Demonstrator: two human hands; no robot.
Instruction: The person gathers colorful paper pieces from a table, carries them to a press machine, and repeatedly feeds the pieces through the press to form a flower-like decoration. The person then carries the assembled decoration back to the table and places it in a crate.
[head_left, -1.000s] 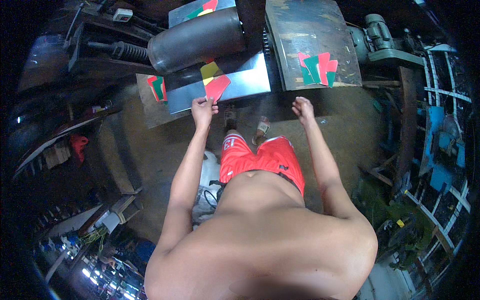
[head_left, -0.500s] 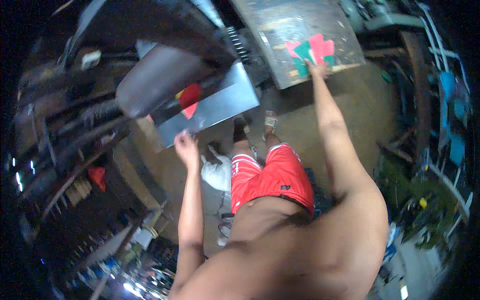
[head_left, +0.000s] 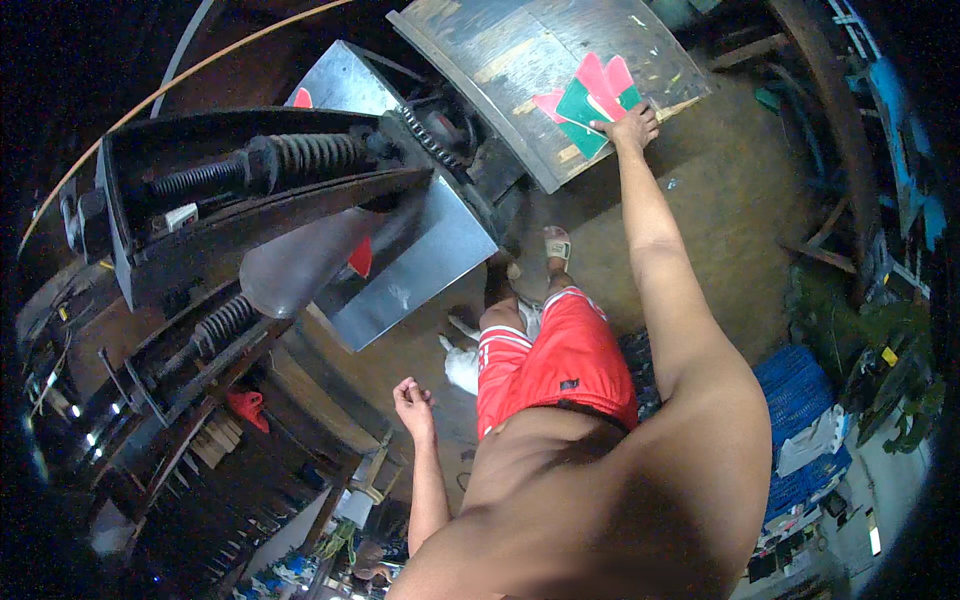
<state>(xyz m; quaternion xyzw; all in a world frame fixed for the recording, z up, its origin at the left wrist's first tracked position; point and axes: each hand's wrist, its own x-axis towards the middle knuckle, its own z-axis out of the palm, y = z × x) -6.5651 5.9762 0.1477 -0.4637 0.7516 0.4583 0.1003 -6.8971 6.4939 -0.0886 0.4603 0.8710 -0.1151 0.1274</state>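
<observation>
Flat red and green pieces lie in a fanned stack on a worn wooden table; the front red piece (head_left: 592, 78) overlaps a green piece (head_left: 577, 104). My right hand (head_left: 630, 127) rests over the stack's near edge, thumb and fingers spread, touching the pieces. My left hand (head_left: 414, 405) hangs in the air before my body, fingers loosely bent and nothing visible in them. Beyond it stands a machine with a grey metal plate (head_left: 420, 265). Another red piece (head_left: 361, 257) sits on that plate, partly hidden behind a rounded grey machine part (head_left: 300, 265).
The wooden table (head_left: 500, 75) stands ahead, right of the machine. Thick coil springs (head_left: 315, 155) and a dark steel arm (head_left: 300, 205) jut out at left. A white animal (head_left: 461, 368) is on the floor by my legs. Blue woven material (head_left: 795, 395) lies at right.
My left hand has drawn back from the metal plate toward my body. My right hand stays at the stack. The view has shifted, showing more of the machine.
</observation>
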